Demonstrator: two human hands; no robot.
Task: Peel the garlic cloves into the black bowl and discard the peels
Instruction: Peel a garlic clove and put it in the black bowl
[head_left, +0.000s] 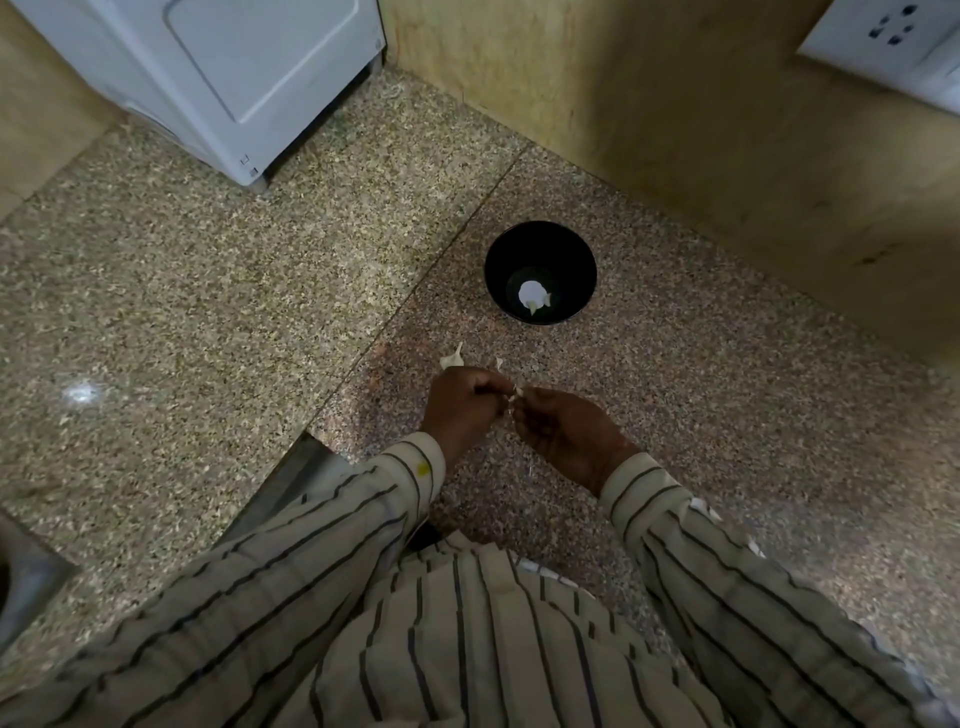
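A black bowl (540, 244) stands on the speckled stone counter (727, 395), with pale garlic pieces (533, 296) at its bottom. Below the bowl, my left hand (462, 405) and my right hand (566, 431) meet fingertip to fingertip and pinch a small garlic clove (514, 396) between them; only a white sliver of it shows. A whole unpeeled clove (453, 358) lies on the counter just beyond my left hand, and a small bit of peel (498, 364) lies beside it.
A white appliance (234, 78) stands at the back left. A yellowish wall (675, 104) runs behind the bowl, with a white socket plate (893, 47) at the top right. The counter's front edge (291, 478) cuts in by my left sleeve.
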